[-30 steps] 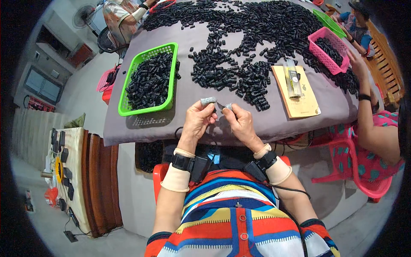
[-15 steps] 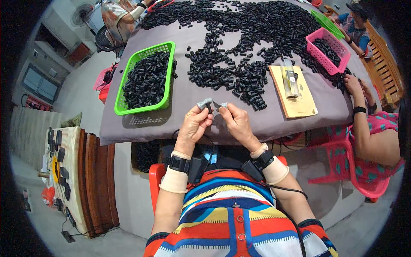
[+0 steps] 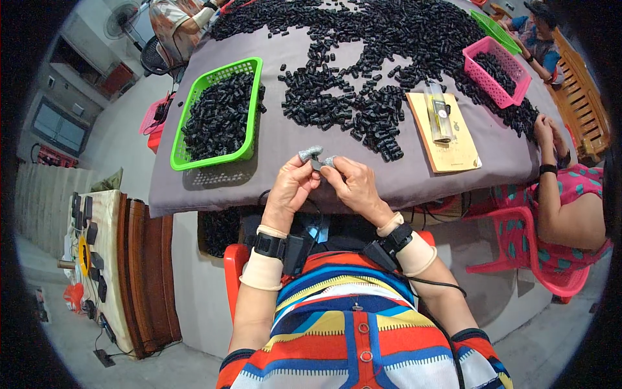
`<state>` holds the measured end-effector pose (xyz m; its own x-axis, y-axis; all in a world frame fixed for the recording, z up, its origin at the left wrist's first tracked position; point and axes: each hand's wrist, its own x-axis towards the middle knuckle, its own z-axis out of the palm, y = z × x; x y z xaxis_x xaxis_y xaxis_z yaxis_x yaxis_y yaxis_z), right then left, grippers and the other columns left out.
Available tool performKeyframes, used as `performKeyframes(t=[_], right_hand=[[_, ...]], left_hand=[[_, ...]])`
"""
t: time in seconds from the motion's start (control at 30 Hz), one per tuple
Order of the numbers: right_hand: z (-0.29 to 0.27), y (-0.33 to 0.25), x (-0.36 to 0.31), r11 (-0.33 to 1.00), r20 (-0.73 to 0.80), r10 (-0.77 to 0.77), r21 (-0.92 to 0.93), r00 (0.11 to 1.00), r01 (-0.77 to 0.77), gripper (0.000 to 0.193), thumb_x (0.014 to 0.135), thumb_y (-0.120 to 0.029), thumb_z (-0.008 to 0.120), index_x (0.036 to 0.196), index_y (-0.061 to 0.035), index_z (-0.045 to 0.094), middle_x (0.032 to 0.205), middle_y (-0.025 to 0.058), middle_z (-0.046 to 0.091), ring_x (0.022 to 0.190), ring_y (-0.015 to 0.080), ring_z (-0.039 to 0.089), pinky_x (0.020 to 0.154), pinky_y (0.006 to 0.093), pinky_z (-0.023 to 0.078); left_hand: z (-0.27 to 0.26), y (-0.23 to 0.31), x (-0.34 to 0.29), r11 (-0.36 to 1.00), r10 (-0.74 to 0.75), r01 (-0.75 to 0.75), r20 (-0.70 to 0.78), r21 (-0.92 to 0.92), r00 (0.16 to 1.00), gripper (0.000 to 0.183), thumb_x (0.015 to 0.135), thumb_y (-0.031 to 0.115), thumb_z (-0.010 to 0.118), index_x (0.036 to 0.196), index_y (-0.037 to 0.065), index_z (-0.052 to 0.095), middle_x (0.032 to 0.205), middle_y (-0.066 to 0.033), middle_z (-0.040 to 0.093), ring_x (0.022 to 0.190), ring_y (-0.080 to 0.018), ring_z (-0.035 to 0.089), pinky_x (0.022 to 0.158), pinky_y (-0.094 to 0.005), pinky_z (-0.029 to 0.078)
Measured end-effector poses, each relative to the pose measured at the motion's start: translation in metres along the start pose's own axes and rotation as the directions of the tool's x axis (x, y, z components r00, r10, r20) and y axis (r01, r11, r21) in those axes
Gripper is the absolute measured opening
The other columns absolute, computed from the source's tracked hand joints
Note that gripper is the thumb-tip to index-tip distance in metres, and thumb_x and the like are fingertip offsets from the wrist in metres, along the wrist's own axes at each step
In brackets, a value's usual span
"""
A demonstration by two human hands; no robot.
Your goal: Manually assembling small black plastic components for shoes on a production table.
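Over the table's near edge, my left hand (image 3: 291, 188) is closed in a pinch on a small black cylindrical part (image 3: 315, 157), mostly hidden by the fingers. Close against it, my right hand (image 3: 355, 185) pinches a small blade (image 3: 317, 165), its grey flat side showing at the black part. Grey wrappings cover fingertips on both hands. To the left stands a green basket (image 3: 249, 152) full of similar black parts. Beyond my hands, a loose pile of black parts (image 3: 376, 126) spreads over the cloth-covered table (image 3: 214, 194).
Right of my hands lies a yellow notebook (image 3: 457, 152) with a clear plastic case (image 3: 440, 120) on it. A pink basket (image 3: 512, 91) holds more parts. At the right, another person's hands (image 3: 547, 133) are at the pile. Cables run from my wrist bands.
My right hand has moved left, bringing the blade up to the black part in my left hand. The neighbour's hands on the right have drawn closer together.
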<state>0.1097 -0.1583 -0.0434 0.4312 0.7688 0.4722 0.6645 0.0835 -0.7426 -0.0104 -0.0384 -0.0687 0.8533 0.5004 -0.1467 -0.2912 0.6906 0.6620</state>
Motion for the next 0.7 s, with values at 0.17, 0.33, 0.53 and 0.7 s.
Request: performKeyframes(t=[0.17,0.33,0.53,0.7], right_hand=[[-0.0002,-0.0011,0.0009,1.0,0.001,-0.01,-0.008,1.0,0.01,0.021,0.084,-0.022,0.06,0.075,-0.0038,0.056,0.067,0.0124,0.056,0.059,0.0315,0.056,0.05,0.0389,0.04],[-0.0007,-0.0017,0.0014,1.0,0.009,-0.016,-0.017,1.0,0.016,0.02,0.084,-0.02,0.06,0.076,-0.0023,0.056,0.068,0.0138,0.055,0.059,0.0318,0.055,0.051,0.0379,0.04],[0.001,-0.0016,0.0011,1.0,0.001,-0.023,-0.015,1.0,0.023,0.021,0.085,-0.021,0.059,0.075,-0.0027,0.056,0.067,0.0139,0.055,0.059,0.0324,0.055,0.051,0.0387,0.04],[0.0035,0.0005,0.0019,0.996,0.004,-0.046,-0.072,0.999,0.046,0.023,0.084,-0.026,0.059,0.072,-0.0066,0.055,0.068,0.0111,0.057,0.06,0.0322,0.057,0.049,0.0413,0.042]], left_hand=[[-0.0029,-0.0009,0.0012,1.0,0.006,-0.006,0.025,-0.001,1.0,0.029,0.087,0.004,0.057,0.115,0.004,0.056,0.091,-0.0048,0.062,0.07,-0.01,0.056,0.062,-0.0209,0.048],[0.0008,0.0002,-0.0003,1.0,-0.001,0.002,0.034,-0.003,0.999,0.028,0.087,0.004,0.056,0.115,0.003,0.055,0.091,-0.0048,0.062,0.07,-0.0104,0.057,0.062,-0.0209,0.048],[0.0039,0.0016,-0.0032,1.0,-0.009,0.009,0.015,-0.005,1.0,0.027,0.087,0.004,0.056,0.113,0.003,0.056,0.092,-0.0056,0.062,0.069,-0.0106,0.056,0.061,-0.0218,0.047],[0.0028,0.0006,-0.0012,1.0,-0.017,0.017,0.005,-0.012,1.0,0.023,0.087,0.005,0.055,0.109,0.003,0.057,0.093,-0.0057,0.062,0.069,-0.0099,0.056,0.059,-0.0218,0.046]])
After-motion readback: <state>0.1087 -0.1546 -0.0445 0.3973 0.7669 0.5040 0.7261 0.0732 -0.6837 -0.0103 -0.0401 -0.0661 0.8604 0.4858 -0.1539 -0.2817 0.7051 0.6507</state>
